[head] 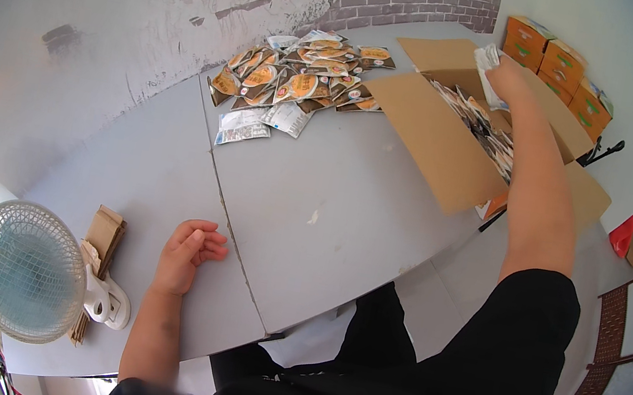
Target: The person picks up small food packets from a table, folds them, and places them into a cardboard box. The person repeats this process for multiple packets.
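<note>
My right hand (pixel 507 79) grips one or more white sachets (pixel 485 78) above an opened cardboard box (pixel 437 146) at the upper right. Many packets (pixel 481 125) stand in rows inside the box. My left hand (pixel 192 252) rests on the grey table (pixel 312 222) near the seam, fingers loosely curled apart, holding nothing. A heap of brown and orange food packets (pixel 301 86) lies against the wall at the table's back. Two silvery packets (pixel 244 126) lie face down at its near edge.
A white-caged fan (pixel 27 271) stands at the left, beside folded brown cardboard (pixel 104 233). Orange boxes (pixel 560 66) are stacked behind the open box. The box flaps spread out over the table. A wall runs along the table's back edge.
</note>
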`<move>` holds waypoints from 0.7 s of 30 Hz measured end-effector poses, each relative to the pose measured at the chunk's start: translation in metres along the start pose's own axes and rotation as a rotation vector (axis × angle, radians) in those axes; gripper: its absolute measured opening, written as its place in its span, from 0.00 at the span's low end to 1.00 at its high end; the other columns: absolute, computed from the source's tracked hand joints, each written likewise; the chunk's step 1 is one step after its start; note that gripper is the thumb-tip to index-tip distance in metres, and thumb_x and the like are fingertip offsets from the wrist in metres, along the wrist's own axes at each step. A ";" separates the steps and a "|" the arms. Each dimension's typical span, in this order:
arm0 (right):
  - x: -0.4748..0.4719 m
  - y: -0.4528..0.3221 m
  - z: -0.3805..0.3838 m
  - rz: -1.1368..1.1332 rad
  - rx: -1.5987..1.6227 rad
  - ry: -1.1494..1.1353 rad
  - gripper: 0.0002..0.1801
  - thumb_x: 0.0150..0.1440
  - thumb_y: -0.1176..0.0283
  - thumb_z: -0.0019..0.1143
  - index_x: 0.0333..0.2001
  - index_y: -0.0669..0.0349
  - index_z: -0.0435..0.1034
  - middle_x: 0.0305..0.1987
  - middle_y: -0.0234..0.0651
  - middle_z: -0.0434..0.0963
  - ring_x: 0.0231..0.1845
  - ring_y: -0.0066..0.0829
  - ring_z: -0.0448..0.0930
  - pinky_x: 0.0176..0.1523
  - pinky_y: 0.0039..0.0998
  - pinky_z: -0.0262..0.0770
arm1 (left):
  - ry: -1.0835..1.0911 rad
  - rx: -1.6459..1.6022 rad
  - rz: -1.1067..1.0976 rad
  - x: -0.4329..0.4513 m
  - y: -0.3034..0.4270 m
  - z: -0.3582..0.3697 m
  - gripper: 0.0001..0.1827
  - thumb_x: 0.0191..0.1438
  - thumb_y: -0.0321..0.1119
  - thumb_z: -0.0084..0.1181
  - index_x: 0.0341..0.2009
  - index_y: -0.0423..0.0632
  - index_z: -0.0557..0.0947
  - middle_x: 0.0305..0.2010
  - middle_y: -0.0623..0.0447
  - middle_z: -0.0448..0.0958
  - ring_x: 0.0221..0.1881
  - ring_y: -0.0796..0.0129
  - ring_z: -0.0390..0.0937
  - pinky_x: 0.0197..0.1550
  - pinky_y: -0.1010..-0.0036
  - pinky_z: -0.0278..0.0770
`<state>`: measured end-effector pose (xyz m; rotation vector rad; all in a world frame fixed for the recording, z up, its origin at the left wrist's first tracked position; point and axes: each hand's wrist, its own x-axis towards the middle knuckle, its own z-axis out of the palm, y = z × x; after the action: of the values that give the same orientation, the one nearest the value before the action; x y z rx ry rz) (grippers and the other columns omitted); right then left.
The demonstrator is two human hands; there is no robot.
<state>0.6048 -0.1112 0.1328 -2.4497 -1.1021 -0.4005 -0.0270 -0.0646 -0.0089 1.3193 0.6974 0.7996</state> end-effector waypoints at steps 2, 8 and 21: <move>0.004 0.011 0.013 0.049 -0.113 -0.080 0.20 0.56 0.68 0.50 0.51 0.64 0.70 0.53 0.51 0.76 0.53 0.49 0.76 0.55 0.43 0.72 | 0.014 0.023 -0.025 0.000 0.001 0.000 0.17 0.63 0.39 0.46 0.50 0.40 0.73 0.42 0.46 0.79 0.40 0.63 0.79 0.45 0.68 0.78; 0.041 0.051 0.057 0.137 -0.282 -0.212 0.19 0.60 0.69 0.45 0.55 0.58 0.70 0.59 0.45 0.73 0.59 0.45 0.74 0.58 0.46 0.71 | -0.004 0.004 -0.030 0.001 -0.001 -0.002 0.16 0.64 0.37 0.46 0.50 0.39 0.73 0.42 0.45 0.79 0.40 0.64 0.79 0.45 0.68 0.78; 0.019 0.014 0.057 0.095 -0.277 -0.600 0.36 0.51 0.41 0.54 0.44 0.67 0.76 0.54 0.51 0.76 0.55 0.49 0.76 0.58 0.41 0.69 | -0.039 0.019 -0.040 -0.005 -0.001 -0.004 0.16 0.61 0.35 0.51 0.50 0.40 0.74 0.42 0.47 0.78 0.41 0.64 0.78 0.47 0.69 0.76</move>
<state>0.6328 -0.0794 0.0873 -2.9560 -1.2056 0.2547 -0.0332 -0.0663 -0.0103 1.3305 0.6998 0.7348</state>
